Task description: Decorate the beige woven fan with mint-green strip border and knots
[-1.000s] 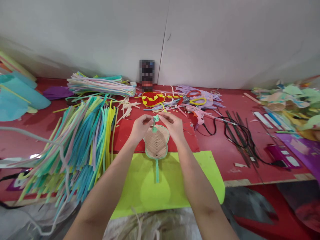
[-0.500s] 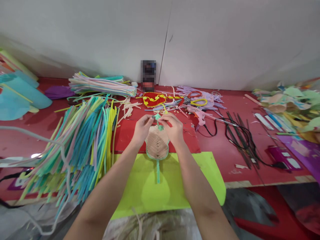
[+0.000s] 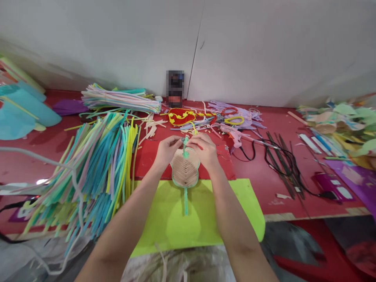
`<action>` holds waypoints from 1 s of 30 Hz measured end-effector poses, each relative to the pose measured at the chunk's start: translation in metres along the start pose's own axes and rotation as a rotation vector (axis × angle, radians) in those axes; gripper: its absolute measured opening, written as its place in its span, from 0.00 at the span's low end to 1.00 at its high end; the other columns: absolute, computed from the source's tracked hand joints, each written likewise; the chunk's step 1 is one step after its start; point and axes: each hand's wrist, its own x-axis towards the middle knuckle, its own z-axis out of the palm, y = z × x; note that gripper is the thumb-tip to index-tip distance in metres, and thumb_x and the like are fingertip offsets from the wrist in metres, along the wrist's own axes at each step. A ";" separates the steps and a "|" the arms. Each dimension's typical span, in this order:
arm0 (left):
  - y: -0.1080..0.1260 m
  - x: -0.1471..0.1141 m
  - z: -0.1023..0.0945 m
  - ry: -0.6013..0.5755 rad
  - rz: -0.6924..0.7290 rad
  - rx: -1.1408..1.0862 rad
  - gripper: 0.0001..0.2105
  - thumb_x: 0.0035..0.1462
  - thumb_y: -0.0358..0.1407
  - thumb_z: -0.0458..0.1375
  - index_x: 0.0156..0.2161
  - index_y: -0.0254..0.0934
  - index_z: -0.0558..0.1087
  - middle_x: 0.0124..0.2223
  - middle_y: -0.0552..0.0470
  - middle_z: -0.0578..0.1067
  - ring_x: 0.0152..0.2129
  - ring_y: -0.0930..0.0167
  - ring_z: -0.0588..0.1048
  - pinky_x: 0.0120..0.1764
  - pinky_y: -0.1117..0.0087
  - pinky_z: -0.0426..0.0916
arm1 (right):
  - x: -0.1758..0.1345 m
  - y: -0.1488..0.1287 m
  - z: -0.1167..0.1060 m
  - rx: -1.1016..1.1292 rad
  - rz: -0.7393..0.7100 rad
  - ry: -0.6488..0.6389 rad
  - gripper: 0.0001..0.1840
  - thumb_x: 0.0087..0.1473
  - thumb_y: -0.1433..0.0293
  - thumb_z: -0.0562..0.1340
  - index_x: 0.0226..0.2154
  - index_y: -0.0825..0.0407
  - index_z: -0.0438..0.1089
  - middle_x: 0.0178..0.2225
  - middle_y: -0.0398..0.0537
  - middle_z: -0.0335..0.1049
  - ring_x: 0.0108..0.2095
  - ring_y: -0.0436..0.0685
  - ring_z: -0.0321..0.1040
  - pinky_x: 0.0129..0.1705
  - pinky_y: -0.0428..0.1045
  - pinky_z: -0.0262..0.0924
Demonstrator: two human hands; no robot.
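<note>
Two bare hands meet at the centre of the frame over one beige fan (image 3: 185, 172) with a green rim and a single green handle pointing down the picture. The left hand (image 3: 169, 149) pinches a small green piece (image 3: 185, 145) between thumb and fingertips, and the right hand (image 3: 205, 149) grips it lightly from the other side, fingers bent. The fingertips are small and partly hidden here, so whether that piece is joined to the fan is hard to say. The fan lies just below the fingertips, between the two wrists; its body shows over one red board (image 3: 149, 160) and its handle over one lime-green sheet (image 3: 232, 211) at lower centre.

Above the hands is a second fan, a red one (image 3: 182, 116) with yellow trim. Right of it are one yellow loop handle (image 3: 234, 120) and one red loop handle (image 3: 229, 111), then one pink glue gun (image 3: 235, 138) with a black cord (image 3: 253, 152). One blurred-out dark object (image 3: 175, 88) stands against the wall (image 3: 249, 51) at upper centre.

Two bundles of fuzzy sticks fill the left: a flat bundle (image 3: 120, 100) at upper left and a larger bundle (image 3: 96, 168) at centre left. One purple box (image 3: 333, 186) sits at the right, below a heap of paper (image 3: 352, 121).
</note>
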 end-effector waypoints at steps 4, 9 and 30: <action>-0.001 0.002 -0.003 -0.032 0.006 0.048 0.08 0.51 0.39 0.59 0.32 0.36 0.75 0.29 0.53 0.76 0.26 0.73 0.73 0.34 0.72 0.68 | 0.001 0.000 -0.004 -0.053 -0.013 -0.002 0.04 0.53 0.71 0.63 0.32 0.46 0.74 0.34 0.44 0.66 0.39 0.53 0.64 0.42 0.51 0.61; -0.002 0.003 -0.007 -0.079 0.009 0.111 0.08 0.51 0.38 0.58 0.31 0.36 0.76 0.29 0.53 0.76 0.27 0.73 0.73 0.33 0.73 0.67 | 0.002 -0.002 -0.007 -0.037 -0.023 -0.071 0.03 0.53 0.70 0.63 0.32 0.46 0.74 0.33 0.44 0.66 0.38 0.52 0.64 0.42 0.50 0.60; 0.010 -0.006 0.002 0.040 0.024 0.131 0.06 0.51 0.37 0.59 0.29 0.37 0.75 0.28 0.53 0.77 0.26 0.73 0.74 0.33 0.73 0.68 | 0.000 -0.003 -0.005 -0.060 -0.046 0.052 0.04 0.53 0.69 0.63 0.35 0.45 0.73 0.35 0.45 0.69 0.40 0.55 0.66 0.45 0.54 0.63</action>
